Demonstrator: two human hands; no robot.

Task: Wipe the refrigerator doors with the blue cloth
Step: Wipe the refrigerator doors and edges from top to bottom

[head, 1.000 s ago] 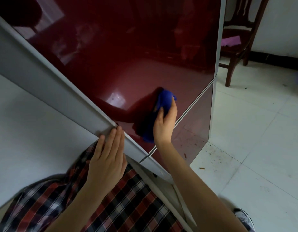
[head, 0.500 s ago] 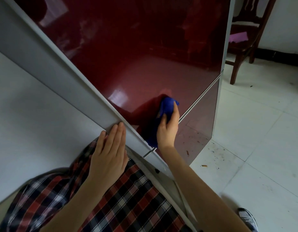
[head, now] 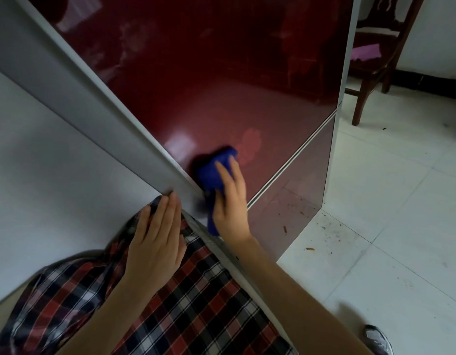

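Right hand (head: 230, 204), fingers apparently straight, presses blue cloth (head: 215, 170) on refrigerator door (head: 221, 98); left hand (head: 155, 242), fingers together, flat on grey edge (head: 93, 119).

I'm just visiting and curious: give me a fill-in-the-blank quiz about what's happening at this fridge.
The right hand presses a ____ cloth against the refrigerator door.
The door's glossy front is dark ____.
The left hand lies flat with straight fingers, holding ____.
The wooden chair stands on a floor of white ____.
Missing words: blue; red; nothing; tiles.
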